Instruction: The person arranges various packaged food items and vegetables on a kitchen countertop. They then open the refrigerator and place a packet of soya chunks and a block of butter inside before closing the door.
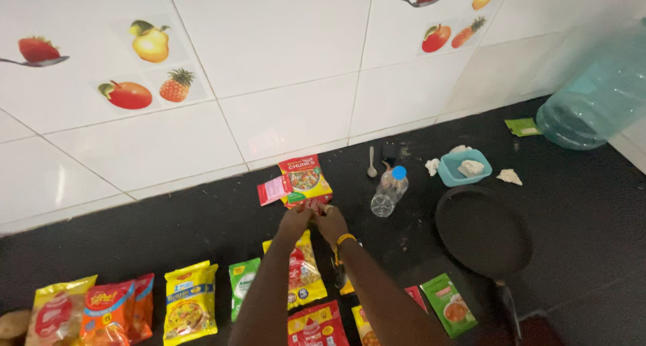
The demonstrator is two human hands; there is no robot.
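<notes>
Both hands, left hand [296,219] and right hand [331,221], grip the red-and-yellow packet [306,181] just beyond them by its near edge, packet apparently unopened.

A home kitchen, seen from above a black stone countertop [592,205] that ran along a wall of glossy white tiles [289,63] printed with fruit pictures. A flat round black frying pan [483,232] sat at right, beside a small teal plastic tub [464,168] and a clear plastic bottle with a blue cap [389,190]. Colourful foil packets of noodles and spices [190,300] lined the near edge; a large translucent blue-green water jar [599,97] lay far right.
</notes>
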